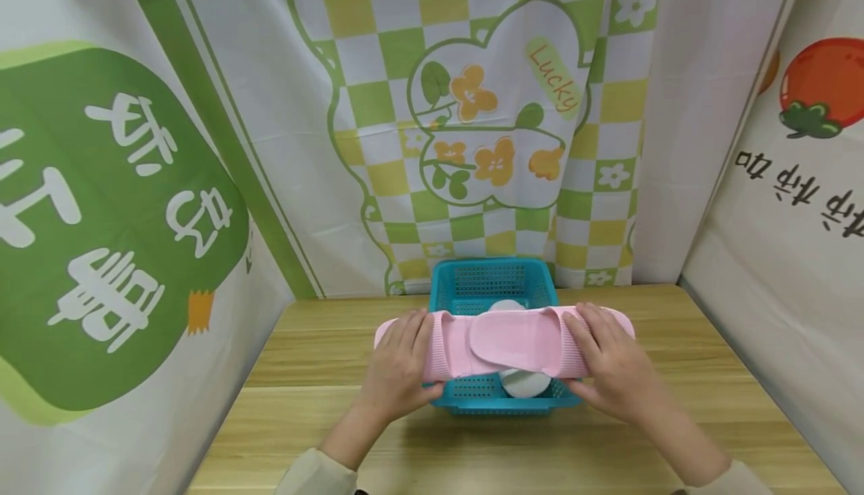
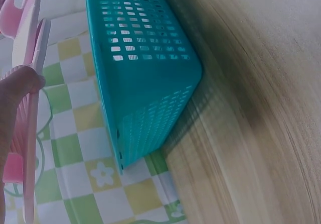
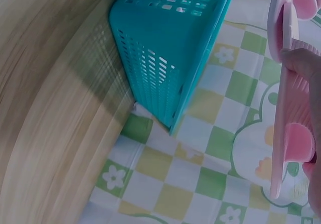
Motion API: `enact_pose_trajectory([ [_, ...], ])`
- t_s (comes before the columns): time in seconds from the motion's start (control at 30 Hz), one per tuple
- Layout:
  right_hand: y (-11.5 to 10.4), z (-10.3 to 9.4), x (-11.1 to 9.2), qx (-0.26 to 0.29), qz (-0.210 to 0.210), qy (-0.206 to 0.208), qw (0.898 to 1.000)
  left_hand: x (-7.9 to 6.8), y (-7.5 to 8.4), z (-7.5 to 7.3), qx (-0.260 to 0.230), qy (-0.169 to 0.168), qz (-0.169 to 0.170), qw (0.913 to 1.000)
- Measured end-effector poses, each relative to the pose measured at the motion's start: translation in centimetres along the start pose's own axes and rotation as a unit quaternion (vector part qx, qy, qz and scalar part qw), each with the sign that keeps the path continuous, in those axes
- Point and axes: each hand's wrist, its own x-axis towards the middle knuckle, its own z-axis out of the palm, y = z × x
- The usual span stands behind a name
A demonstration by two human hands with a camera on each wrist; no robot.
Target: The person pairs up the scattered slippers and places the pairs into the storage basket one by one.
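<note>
A pair of pink slippers [image 1: 516, 339] is held level above a teal plastic basket [image 1: 489, 281], their soles overlapping in the middle. My left hand [image 1: 397, 366] grips the left end by its ribbed strap, fingers on top and thumb beneath. On the other end my right hand [image 1: 617, 371] has the same hold. Both wrist views show the slippers edge-on, with a thumb pressed against the sole. White rounded things [image 1: 525, 382] lie in the basket, partly hidden by the slippers; their kind I cannot tell.
The basket stands on a wooden table [image 1: 324, 412], close to the back curtain with its green and yellow checks [image 1: 432, 217]. Printed cloth walls [image 1: 202, 142] enclose the table at left and right.
</note>
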Motion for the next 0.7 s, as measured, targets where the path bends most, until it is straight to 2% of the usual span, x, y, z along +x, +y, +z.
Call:
enact_pose_trajectory([
  [0.13,-0.31,-0.05,-0.04,-0.007,0.010,-0.031,0.999,-0.03,0.13,0.15,0.002,0.000,0.002,1.0000],
  [0.37,-0.46,0.07,0.25,-0.015,-0.003,-0.031,0.999,0.11,0.35,0.25,0.002,0.000,0.008,1.0000],
  [0.7,-0.75,-0.20,0.62,-0.015,0.000,-0.042,0.999,0.50,0.67,0.34,-0.003,-0.001,0.013,0.9999],
])
